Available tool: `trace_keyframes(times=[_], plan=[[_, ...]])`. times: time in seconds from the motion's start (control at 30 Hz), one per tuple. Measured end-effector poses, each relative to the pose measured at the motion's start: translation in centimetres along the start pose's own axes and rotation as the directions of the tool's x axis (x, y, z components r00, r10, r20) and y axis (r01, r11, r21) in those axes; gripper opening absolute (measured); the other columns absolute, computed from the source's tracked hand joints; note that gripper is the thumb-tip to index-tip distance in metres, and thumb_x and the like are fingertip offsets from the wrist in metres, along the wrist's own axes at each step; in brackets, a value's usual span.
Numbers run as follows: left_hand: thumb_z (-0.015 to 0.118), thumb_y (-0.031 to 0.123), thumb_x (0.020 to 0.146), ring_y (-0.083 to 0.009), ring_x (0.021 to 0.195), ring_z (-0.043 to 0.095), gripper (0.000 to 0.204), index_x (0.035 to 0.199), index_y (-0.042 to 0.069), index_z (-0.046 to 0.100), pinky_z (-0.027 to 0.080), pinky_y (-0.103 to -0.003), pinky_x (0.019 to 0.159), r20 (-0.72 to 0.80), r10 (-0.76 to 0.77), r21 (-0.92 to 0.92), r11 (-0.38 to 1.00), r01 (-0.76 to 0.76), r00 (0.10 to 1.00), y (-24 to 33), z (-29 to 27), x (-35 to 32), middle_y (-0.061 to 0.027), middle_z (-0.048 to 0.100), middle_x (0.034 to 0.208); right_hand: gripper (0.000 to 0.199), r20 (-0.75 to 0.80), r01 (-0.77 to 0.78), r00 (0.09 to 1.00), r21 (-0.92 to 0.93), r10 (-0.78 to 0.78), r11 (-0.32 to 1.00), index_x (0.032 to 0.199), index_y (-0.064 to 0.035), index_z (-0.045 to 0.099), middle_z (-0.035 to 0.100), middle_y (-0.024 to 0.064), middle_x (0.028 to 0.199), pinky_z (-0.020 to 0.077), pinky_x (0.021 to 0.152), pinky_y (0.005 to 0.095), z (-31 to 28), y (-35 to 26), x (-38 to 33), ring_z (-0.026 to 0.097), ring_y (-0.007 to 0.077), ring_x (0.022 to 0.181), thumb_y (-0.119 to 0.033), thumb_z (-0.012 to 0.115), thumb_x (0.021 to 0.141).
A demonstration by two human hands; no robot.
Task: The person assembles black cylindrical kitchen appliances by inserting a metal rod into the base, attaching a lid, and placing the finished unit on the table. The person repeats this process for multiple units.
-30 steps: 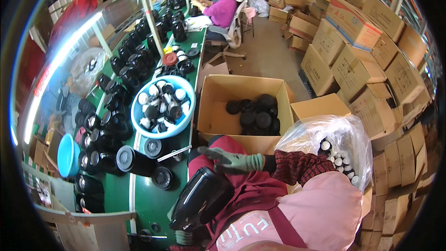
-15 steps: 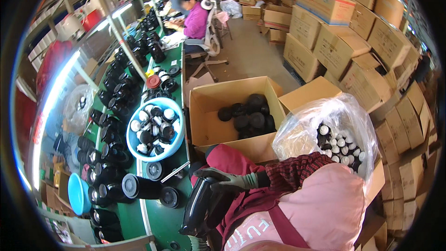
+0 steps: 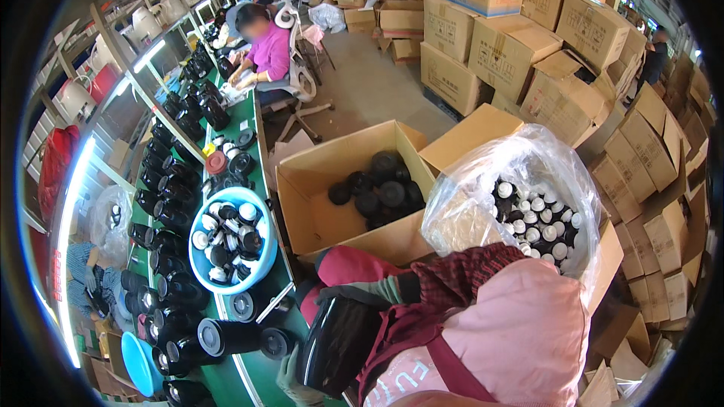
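Note:
A large glossy black cylindrical container (image 3: 339, 343) lies tilted against my lap at the edge of the green bench. Over its upper end, my gloved right hand (image 3: 377, 291) is closed around it. My gloved left hand (image 3: 294, 378) grips its lower left side, partly cut off by the picture's lower edge. Just left of my left hand, a round black lid (image 3: 277, 343) rests on the bench. Beside it lies a black cylinder with a grey ribbed end (image 3: 226, 338). Another dark round lid (image 3: 245, 306) is farther back, next to a thin metal strip (image 3: 276, 301).
A light blue basin (image 3: 268, 256) of black and white caps stands on the green bench (image 3: 260, 368). Rows of black containers (image 3: 173, 215) line its left side. Ahead is an open carton (image 3: 305, 245) with black round parts; right, a plastic-lined carton (image 3: 596, 256) holds white-topped pieces. A co-worker (image 3: 268, 49) sits farther along.
My left hand has come up from below onto the container's left side. The container has turned to show its broad glossy side. The view has swung to the right.

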State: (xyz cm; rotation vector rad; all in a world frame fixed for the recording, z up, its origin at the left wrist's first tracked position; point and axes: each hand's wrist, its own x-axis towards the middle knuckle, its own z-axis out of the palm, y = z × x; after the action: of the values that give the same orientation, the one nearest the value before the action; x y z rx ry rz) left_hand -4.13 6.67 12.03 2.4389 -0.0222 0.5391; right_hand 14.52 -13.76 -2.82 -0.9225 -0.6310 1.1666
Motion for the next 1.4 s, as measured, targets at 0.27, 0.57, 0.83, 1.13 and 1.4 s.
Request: trace_keyframes(times=[0.27,0.57,0.83,1.13,1.4], plan=[[0.080,0.029,0.077,-0.0294,0.088,0.073,0.053,0.118,-0.004,0.072,0.057,-0.039,0.082,0.022,-0.234,-0.244,0.941,0.232,0.972,-2.0,2.3,-1.6,-0.0155,0.074,0.099,0.071,0.044,0.512,0.770,-0.637,-0.636,0.576,0.162,-0.0086,0.027,0.031,0.0158,0.163,0.0194,0.124,0.0458,5.4,-6.5,-1.4,0.025,0.0330,0.152,-0.038,0.057,0.104],[0.087,0.037,0.065,-0.0335,0.080,0.072,0.068,0.116,-0.004,0.072,0.056,-0.038,0.079,0.120,-0.134,-0.005,0.991,0.136,0.984,0.1,-0.5,1.7,-0.0166,0.072,0.093,0.049,-0.111,-0.001,0.993,0.312,0.038,0.950,0.144,-0.0069,0.056,0.056,0.0160,0.142,0.0340,0.118,0.0365,-2.6,5.0,1.6,0.049,0.0223,0.137,-0.039,0.041,0.111],[0.085,0.045,0.071,-0.0313,0.093,0.074,0.069,0.116,-0.004,0.070,0.057,-0.038,0.086,-0.019,-0.158,-0.270,0.952,0.147,0.987,-9.0,4.6,-4.4,-0.0173,0.074,0.103,0.054,-0.178,0.353,0.864,-0.451,-0.470,0.820,0.156,-0.0053,0.040,0.048,0.0137,0.153,0.0252,0.123,0.0404,6.0,-7.7,-0.8,0.040,0.0269,0.145,-0.034,0.045,0.110],[0.078,0.041,0.088,-0.0254,0.111,0.067,0.068,0.135,-0.004,0.056,0.054,-0.039,0.095,0.318,-0.466,-0.482,0.671,0.564,0.826,-10.2,1.9,-4.1,-0.0201,0.065,0.126,0.060,-0.259,0.432,0.870,-0.010,-0.420,0.902,0.156,-0.0026,0.038,0.046,0.0104,0.155,0.0325,0.118,0.0335,4.3,-3.6,-1.1,0.044,0.0197,0.141,-0.037,0.048,0.109],[0.073,0.006,0.080,-0.0194,0.107,0.067,0.044,0.122,-0.006,0.068,0.052,-0.034,0.098,0.221,-0.478,-0.510,0.687,0.518,0.850,-4.5,-0.1,1.0,-0.0122,0.072,0.116,0.060,-0.372,0.291,0.899,0.114,-0.231,0.950,0.157,-0.0039,0.038,0.052,0.0086,0.150,0.0363,0.117,0.0348,3.0,-3.0,-1.7,0.050,0.0187,0.137,-0.039,0.047,0.109]])
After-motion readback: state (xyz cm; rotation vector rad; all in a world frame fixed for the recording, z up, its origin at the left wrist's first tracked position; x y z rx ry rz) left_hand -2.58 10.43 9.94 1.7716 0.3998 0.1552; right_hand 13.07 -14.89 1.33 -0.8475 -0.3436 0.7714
